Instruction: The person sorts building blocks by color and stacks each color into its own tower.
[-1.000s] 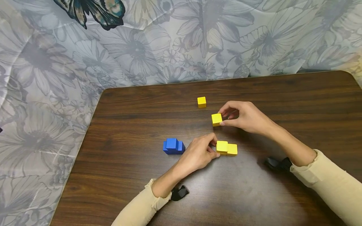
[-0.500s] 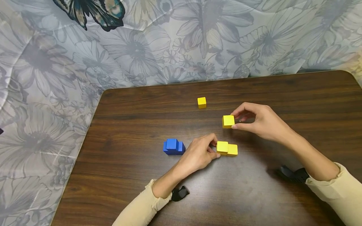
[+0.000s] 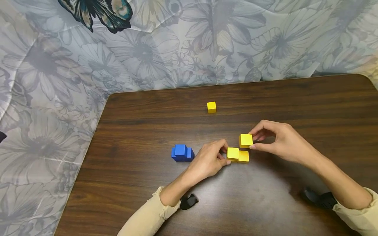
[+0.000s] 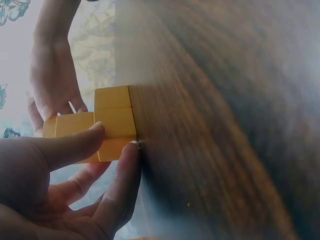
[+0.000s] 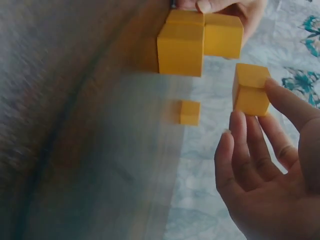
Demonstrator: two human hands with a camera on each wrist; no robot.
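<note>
My left hand pinches the left end of a small group of yellow blocks. Two of these cubes lie side by side on the table, and a third yellow cube sits on top of the left one. Between thumb and fingertips, my right hand holds another yellow cube. In the right wrist view this held cube is raised off the table, apart from the group. The head view places it just behind the group's right end.
Left of my left hand stands a cluster of blue blocks, one of them raised on top. A single yellow cube rests farther back on the brown wooden table. Behind the table hangs a flower-patterned cloth.
My right hand has carried its yellow cube to the right, then towards me, closer to the group. My left hand has stayed at the group's left end.
</note>
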